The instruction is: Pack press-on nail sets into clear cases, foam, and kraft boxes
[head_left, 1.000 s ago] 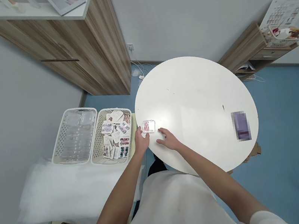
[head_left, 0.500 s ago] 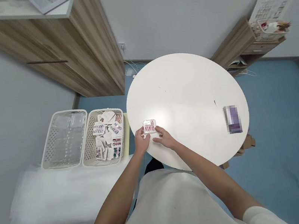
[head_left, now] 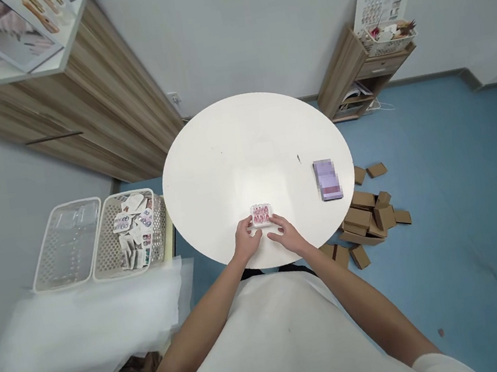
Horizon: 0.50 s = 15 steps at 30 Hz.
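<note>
A small clear plastic case [head_left: 261, 215] with red and pink press-on nails in it is at the near side of the round white table [head_left: 269, 138]. My left hand [head_left: 247, 239] grips its left edge, with the thumb near the bottom corner. On the opposite edge rest the fingertips of my right hand [head_left: 286, 234], its thumb held apart below the case. Between them the two hands hold the case, nails facing up. Whether it lies flat on the tabletop or is slightly raised, I cannot tell.
To the left stand a white basket [head_left: 100, 260] of nail cards and another basket [head_left: 38, 269] of clear cases. White sheets [head_left: 91, 324] lie nearer me. A blurred purple item [head_left: 327, 180] sits on the table's right. Small cardboard boxes [head_left: 364, 218] are piled on the floor.
My view has turned and the body has shifted right. Both hands have carried the nail case from the table's left edge to its near middle.
</note>
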Each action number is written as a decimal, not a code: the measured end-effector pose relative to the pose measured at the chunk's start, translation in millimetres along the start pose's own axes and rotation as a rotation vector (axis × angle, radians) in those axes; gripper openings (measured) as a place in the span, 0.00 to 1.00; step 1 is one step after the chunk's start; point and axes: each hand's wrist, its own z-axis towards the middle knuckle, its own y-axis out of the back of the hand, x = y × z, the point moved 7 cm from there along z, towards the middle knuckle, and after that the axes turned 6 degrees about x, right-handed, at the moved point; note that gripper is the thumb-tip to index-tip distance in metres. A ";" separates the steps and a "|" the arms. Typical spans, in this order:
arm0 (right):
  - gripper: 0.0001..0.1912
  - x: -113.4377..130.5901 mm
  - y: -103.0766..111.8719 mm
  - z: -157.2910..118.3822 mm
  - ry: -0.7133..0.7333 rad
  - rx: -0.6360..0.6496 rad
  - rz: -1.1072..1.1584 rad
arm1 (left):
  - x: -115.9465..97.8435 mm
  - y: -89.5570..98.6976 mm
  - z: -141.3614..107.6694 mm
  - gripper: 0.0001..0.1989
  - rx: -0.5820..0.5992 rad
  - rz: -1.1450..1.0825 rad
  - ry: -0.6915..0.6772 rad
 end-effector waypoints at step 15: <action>0.29 -32.2 0.3 -35.6 0.010 0.097 -0.321 | 19.0 -34.4 -45.8 0.28 0.061 0.118 0.022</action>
